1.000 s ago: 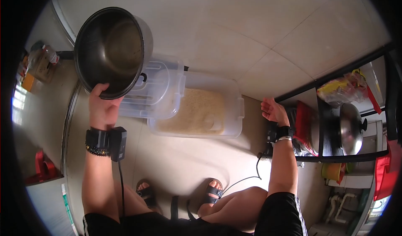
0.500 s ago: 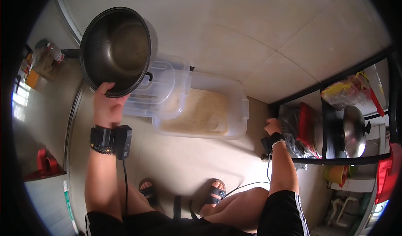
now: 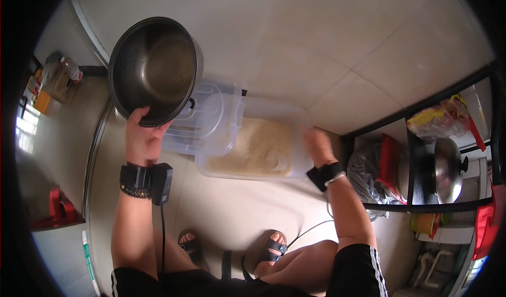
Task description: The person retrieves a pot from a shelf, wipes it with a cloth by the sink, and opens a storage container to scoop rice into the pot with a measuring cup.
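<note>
The pot [image 3: 153, 71] is a deep, round, dark grey vessel with a blackish rim, a dull metallic sheen inside and a brownish reflection on its bottom; nothing is seen in it. It is held up at the far left, in front of part of the lid [image 3: 208, 119] as seen from the head. Its mouth faces up toward the viewer, its outer wall showing along the right side, and the opening appears as an oval running longest from near to far. The left hand [image 3: 143, 139] grips the near edge, thumb over the rim and fingers largely hidden on the outside. To the right, the clear plastic bin [image 3: 242, 177] sits on the tiled floor [image 3: 316, 49], its long axis running left to right, its open top facing up. Pale tan grain [image 3: 253, 147] covers most of its visible bottom, and the translucent, ridged lid lies across its left end. The right hand [image 3: 318, 145] is over or just beside the bin's right end, too blurred to tell whether its fingers are curled or spread. Farther right stands a black-framed shelf [image 3: 453, 208].
</note>
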Available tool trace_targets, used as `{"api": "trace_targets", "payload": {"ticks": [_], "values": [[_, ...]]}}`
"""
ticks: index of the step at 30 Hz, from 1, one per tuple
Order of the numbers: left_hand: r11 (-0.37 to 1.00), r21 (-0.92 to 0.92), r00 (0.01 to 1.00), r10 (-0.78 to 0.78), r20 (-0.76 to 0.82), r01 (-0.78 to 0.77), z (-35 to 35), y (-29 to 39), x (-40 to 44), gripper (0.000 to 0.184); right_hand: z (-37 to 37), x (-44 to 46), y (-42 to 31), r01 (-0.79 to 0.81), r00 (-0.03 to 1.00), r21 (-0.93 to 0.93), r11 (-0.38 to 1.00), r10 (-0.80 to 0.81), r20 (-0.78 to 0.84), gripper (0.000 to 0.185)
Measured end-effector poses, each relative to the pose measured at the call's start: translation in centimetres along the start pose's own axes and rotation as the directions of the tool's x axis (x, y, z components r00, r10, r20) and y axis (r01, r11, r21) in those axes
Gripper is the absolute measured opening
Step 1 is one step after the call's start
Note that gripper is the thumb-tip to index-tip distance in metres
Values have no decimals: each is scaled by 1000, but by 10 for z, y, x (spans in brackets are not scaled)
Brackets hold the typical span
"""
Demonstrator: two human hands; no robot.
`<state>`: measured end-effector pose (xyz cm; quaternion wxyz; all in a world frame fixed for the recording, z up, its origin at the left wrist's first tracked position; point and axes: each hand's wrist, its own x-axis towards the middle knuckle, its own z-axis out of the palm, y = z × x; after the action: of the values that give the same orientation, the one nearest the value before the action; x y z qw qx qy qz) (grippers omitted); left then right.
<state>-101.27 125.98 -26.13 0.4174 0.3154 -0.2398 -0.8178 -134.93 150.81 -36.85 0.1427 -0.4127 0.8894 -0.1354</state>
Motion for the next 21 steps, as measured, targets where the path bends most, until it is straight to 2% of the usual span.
{"api": "trace_targets", "payload": {"ticks": [1, 2, 3, 4, 5, 6, 8, 10, 11, 13, 16, 19, 21], "values": [[1000, -1, 1000, -11, 13, 11, -4, 0, 2, 34, 30, 7, 4, 108, 992, 2, 994, -108, 72, 21], [1000, -1, 999, -22, 26, 22, -5, -1, 4, 36, 53, 11, 2, 366, 928, -199, 909, -341, 148, 22], [1000, -6, 1000, -8, 25, 8, -4, -2, 3, 36, 69, 12, -5, 593, 806, -364, 718, -528, 269, 24], [1000, -3, 1000, -4, 18, 4, -4, -2, 2, 36, 72, 7, -22, 428, 896, -320, 845, -350, 273, 24], [1000, -2, 1000, 3, 13, -3, -3, -2, 0, 36, 71, 1, -37, 240, 945, -275, 931, -160, 285, 24], [1000, -5, 1000, 12, 8, -12, -1, -2, -1, 36, 83, -2, -38, 281, 933, -329, 902, -177, 313, 23], [999, -52, 1000, -2, -2, 2, 3, 1, -3, 30, 83, 8, -38, 289, 898, -290, 912, -152, 414, 25], [996, -82, 1000, -24, -14, 23, -10, 1, 3, 28, 76, 16, -43, 196, 816, -102, 975, -105, 569, 32], [998, -67, 999, 4, 49, -1, -23, -2, 9, 26, 82, 20, -41, 239, 801, -120, 963, -126, 585, 32], [996, -90, 999, -4, 41, 8, -18, 1, 6, 25, 104, 31, -25, 326, 767, -148, 934, -169, 618, 34], [994, -109, 999, -1, 34, 5, -17, 3, 7, 24, 119, 36, -6, 456, 722, -83, 886, -314, 616, 34], [996, -90, 999, 30, 18, -28, -15, 4, 4, 24, 108, 30, 2, 526, 713, 139, 839, -524, 467, 37], [995, -88, 999, 41, -4, -41, -14, 4, 2, 24, 77, 18, -27, 156, 759, 136, 978, -206, 618, 39]]}}
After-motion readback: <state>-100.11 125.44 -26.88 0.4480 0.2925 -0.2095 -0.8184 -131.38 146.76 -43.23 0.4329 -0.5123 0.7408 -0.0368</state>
